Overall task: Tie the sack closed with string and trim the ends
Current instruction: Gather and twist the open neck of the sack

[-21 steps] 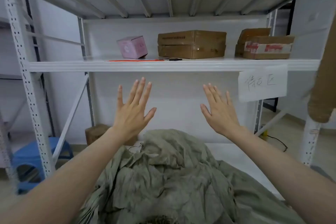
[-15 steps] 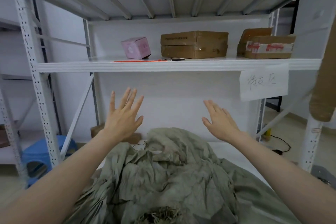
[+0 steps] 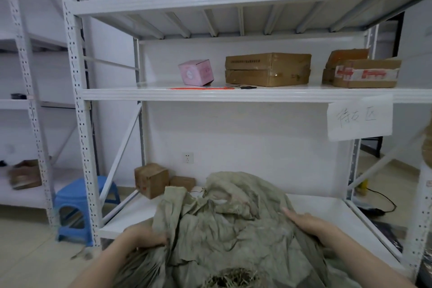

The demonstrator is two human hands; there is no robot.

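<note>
A crumpled grey-green sack (image 3: 229,224) lies on the lowest shelf of a white metal rack, its frayed straw-like filling showing at the bottom edge of the view. My left hand (image 3: 145,236) grips the sack's left side, fingers buried in the folds. My right hand (image 3: 306,222) lies flat on the sack's right side, fingers together. An orange string (image 3: 198,88) lies along the front of the middle shelf, with a small dark tool (image 3: 247,87) at its right end.
The middle shelf (image 3: 257,94) holds a pink box (image 3: 196,72) and brown cartons (image 3: 267,69). Small cardboard boxes (image 3: 152,180) sit behind the sack. A blue stool (image 3: 79,203) stands left of the rack. A paper label (image 3: 360,120) hangs from the shelf edge.
Both hands have come down from raised, fingers spread, onto the sack: the left now grips its fabric, the right rests on it. The view has tilted up and back.
</note>
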